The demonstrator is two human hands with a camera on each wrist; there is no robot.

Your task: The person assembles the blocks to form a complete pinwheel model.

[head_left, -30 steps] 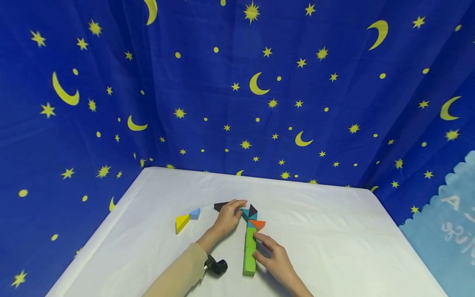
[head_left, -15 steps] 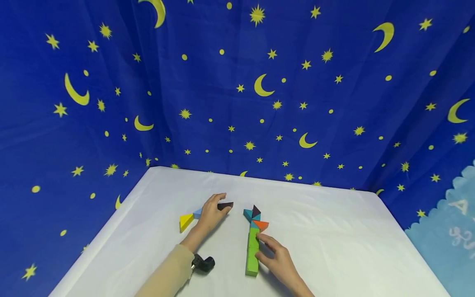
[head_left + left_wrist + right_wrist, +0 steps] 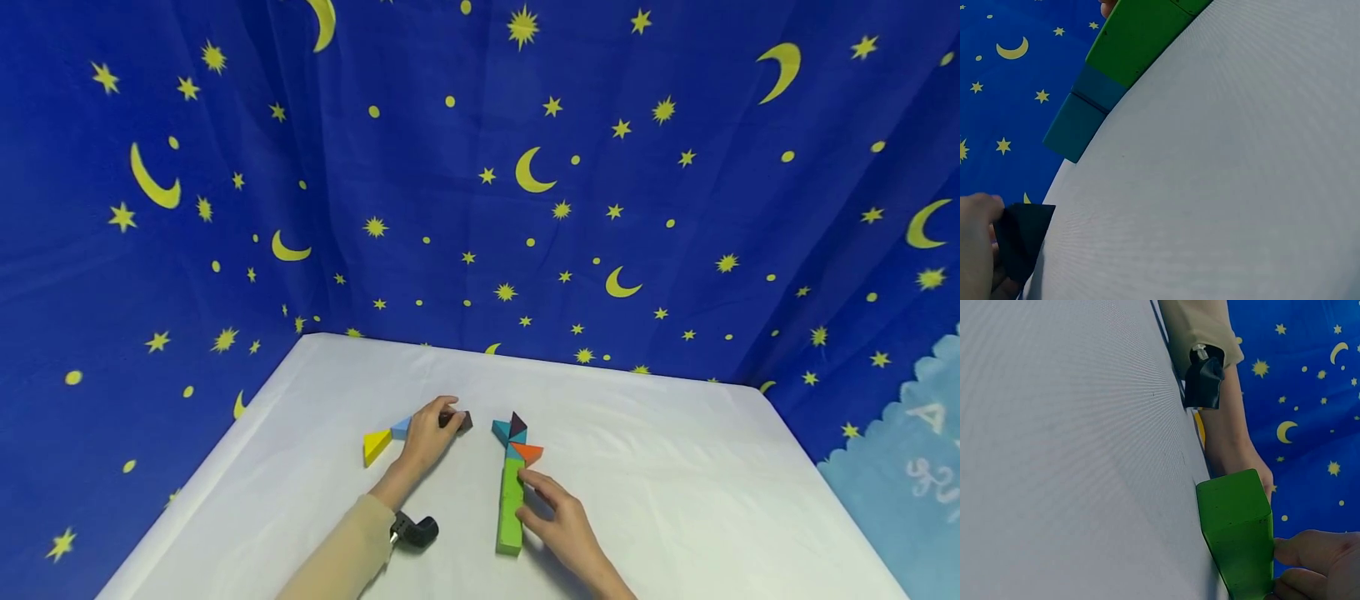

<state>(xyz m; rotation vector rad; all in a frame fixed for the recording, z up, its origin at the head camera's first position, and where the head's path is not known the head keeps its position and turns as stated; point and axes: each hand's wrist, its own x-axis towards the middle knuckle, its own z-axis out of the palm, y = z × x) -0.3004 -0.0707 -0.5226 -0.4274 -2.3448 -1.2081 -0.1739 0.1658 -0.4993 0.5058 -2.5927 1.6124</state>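
My left hand (image 3: 429, 435) pinches a dark block (image 3: 466, 422) between thumb and fingers; the left wrist view shows the same dark block (image 3: 1024, 237) at the lower left. Left of that hand lie a light blue block (image 3: 401, 428) and a yellow block (image 3: 377, 447). My right hand (image 3: 564, 527) touches the right side of a row of green blocks (image 3: 510, 510) with its fingertips, seen closer as a green block (image 3: 1235, 519) in the right wrist view. Above the row stand teal blocks (image 3: 501, 431), a dark triangle (image 3: 518, 426) and an orange triangle (image 3: 528, 453).
A white-covered table (image 3: 675, 500) lies beneath everything. Behind and beside it hangs a blue curtain (image 3: 420, 183) with yellow moons and stars. A black device (image 3: 417, 532) is strapped at the left wrist, and a light blue panel (image 3: 907, 458) hangs at the far right.
My left hand has moved left, away from the teal blocks to the dark block, which has shifted and turned in its fingers over the last half second. My right hand stays by the green row.
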